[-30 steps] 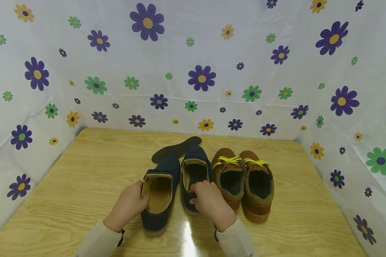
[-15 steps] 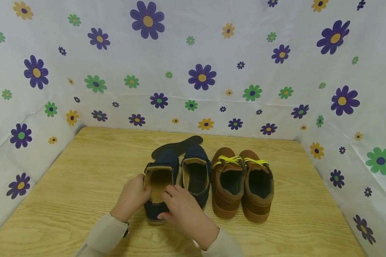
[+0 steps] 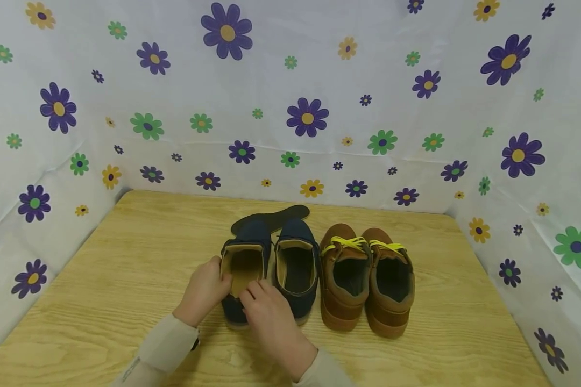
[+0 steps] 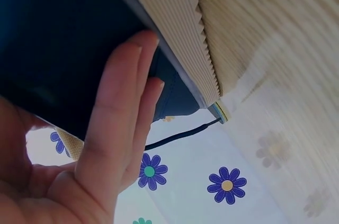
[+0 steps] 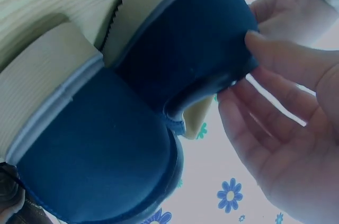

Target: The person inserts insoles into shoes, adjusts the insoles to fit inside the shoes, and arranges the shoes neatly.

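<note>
A navy slip-on shoe (image 3: 253, 231) with a tan lining stands on the wooden table, toe pointing away. My left hand (image 3: 203, 290) grips its left side, thumb over the rim and fingers along the outer wall (image 4: 114, 97). At the heel, my right hand (image 3: 271, 320) pinches the collar, its thumb (image 5: 286, 62) on the outside and fingertips over the rim. Close on the right stands the matching navy shoe (image 3: 302, 303), dark inside; the right wrist view shows both heels nearly touching. Behind the toes lies a dark insole (image 3: 294, 214), partly covered by the held shoe.
To the right stands a pair of brown shoes, left one (image 3: 338, 312) and right one (image 3: 389, 317), with yellow laces. The wooden table (image 3: 126, 269) ends at a white cloth (image 3: 271, 80) with printed flowers on the back and sides.
My right hand has left the right navy shoe and moved left onto the left one's heel. The left shoe has shifted slightly forward, its heel now level with its mate.
</note>
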`<state>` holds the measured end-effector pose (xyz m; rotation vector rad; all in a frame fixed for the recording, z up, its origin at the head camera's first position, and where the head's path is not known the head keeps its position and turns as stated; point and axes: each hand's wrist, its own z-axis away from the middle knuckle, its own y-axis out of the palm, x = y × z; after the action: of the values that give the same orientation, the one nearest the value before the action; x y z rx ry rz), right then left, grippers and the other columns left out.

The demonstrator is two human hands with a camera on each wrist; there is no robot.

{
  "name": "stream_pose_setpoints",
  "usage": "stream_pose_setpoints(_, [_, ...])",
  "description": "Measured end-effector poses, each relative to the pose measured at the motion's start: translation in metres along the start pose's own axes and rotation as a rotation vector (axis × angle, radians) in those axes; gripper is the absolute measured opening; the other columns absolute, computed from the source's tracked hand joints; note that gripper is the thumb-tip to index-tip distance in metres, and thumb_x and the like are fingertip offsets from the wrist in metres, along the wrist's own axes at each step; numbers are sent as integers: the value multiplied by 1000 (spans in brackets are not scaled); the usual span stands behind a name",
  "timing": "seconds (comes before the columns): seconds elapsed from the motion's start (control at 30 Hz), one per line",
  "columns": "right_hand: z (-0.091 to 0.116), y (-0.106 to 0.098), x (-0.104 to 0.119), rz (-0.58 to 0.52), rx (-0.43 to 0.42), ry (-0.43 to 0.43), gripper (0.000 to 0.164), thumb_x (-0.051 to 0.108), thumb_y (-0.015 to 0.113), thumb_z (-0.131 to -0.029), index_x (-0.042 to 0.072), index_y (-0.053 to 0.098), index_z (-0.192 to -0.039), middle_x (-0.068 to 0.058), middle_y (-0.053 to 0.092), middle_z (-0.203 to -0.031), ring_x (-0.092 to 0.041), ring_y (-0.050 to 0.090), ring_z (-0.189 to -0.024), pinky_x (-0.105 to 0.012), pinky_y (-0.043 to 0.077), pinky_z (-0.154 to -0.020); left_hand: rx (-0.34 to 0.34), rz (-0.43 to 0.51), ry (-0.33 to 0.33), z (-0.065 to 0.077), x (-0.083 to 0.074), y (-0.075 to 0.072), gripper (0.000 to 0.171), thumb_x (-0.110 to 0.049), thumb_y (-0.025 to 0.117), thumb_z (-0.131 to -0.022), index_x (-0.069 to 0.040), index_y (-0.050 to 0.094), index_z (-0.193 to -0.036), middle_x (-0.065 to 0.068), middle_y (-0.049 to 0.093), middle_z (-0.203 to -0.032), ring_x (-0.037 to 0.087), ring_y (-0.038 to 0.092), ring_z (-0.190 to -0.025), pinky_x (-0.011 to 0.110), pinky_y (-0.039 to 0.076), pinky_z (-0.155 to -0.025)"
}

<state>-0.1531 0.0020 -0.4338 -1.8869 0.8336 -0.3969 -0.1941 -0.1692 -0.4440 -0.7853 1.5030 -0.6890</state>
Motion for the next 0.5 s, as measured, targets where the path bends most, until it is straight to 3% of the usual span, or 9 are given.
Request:
stream_pose_setpoints(0.2, [0,-2,7,-18,1,38,19,5,72,-84,12,66,-101,0,56,-97,-13,54,-89,-20,47,-74,-4,4,24,-7,4,1,12,-1,55,-86,11,55,-90,13,55,-70,21,48,-55,31,39,-48])
stream_pose_setpoints(0.3, [0,-6,10,-47,27,33,22,5,72,-85,12,67,-105,-1,56,-100,-14,55,-91,-21,48,-75,29,30,36,-9,6,0,13,-2,55,-87,10,54,-90,12,55,-70,20,49,-54,31,41,-47])
stream_pose_setpoints(0.4, [0,-10,12,-73,61,24,24,7,73,-85,14,68,-107,-1,57,-102,-14,57,-93,-21,49,-76,139,98,54,-14,11,-8,14,-4,53,-90,9,53,-93,10,55,-69,17,51,-53,29,43,-47])
stream_pose_setpoints(0.5, [-1,-13,12,-74,94,19,22,7,72,-85,15,68,-106,1,57,-99,-12,57,-91,-20,49,-72,326,239,50,-24,21,-26,23,-8,51,-95,12,56,-104,10,60,-76,20,60,-58,31,51,-53])
